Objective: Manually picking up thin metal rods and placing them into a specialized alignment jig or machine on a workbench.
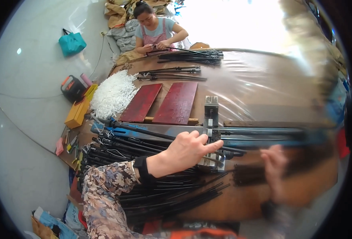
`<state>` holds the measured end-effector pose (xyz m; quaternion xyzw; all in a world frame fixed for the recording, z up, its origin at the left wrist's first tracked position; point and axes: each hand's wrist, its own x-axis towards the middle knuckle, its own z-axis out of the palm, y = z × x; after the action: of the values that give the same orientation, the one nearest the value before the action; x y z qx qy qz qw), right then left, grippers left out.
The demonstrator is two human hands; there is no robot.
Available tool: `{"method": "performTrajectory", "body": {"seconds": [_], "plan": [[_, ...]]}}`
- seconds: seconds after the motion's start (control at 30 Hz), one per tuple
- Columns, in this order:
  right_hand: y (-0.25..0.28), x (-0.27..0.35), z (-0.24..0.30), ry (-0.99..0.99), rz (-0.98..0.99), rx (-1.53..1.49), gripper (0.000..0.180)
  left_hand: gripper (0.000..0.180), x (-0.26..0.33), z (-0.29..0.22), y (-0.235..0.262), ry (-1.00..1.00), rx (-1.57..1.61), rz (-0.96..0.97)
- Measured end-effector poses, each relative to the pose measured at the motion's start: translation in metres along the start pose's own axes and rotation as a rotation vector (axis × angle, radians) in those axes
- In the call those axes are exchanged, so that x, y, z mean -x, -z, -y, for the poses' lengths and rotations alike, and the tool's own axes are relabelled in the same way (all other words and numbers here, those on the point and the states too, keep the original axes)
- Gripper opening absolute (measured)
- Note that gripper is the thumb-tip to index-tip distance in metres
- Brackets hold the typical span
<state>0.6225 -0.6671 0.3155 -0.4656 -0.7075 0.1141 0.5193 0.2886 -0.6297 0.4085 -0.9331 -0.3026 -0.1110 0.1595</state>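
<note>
My left hand [187, 149] is over the metal jig [212, 119] at the middle of the bench. Its index finger points right across the jig; the other fingers are bent, and their undersides are hidden. A thin black rod [146, 131] with a thicker end runs from the left toward the jig, passing behind this hand. Just right of the jig, a short black fitting [233, 152] sticks out below the index finger. My right hand [275, 159] is raised off to the right, smeared by motion, near the blue-edged metal rail [259, 135]. Whether it holds anything cannot be made out.
Bundles of black rods [176, 187] cover the near left of the wooden table [231, 199]. Beyond lie two dark red boards [177, 102], a white heap of small pieces [114, 93] and a yellow box [80, 113]. Across the table, another person [156, 34] handles a rod.
</note>
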Motion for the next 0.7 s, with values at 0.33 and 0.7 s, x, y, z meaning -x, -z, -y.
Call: {"method": "performTrajectory", "body": {"seconds": [0.33, 0.7], "plan": [[-0.03, -0.019, 0.023, 0.27, 0.06, 0.229, 0.027, 0.061, 0.053, 0.026, 0.025, 0.088, -0.023, -0.061], [-0.057, -0.032, -0.05, 0.016, 0.132, 0.156, 0.022, 0.014, 0.095, 0.09, 0.061, 0.475, 0.078, -0.351]]}}
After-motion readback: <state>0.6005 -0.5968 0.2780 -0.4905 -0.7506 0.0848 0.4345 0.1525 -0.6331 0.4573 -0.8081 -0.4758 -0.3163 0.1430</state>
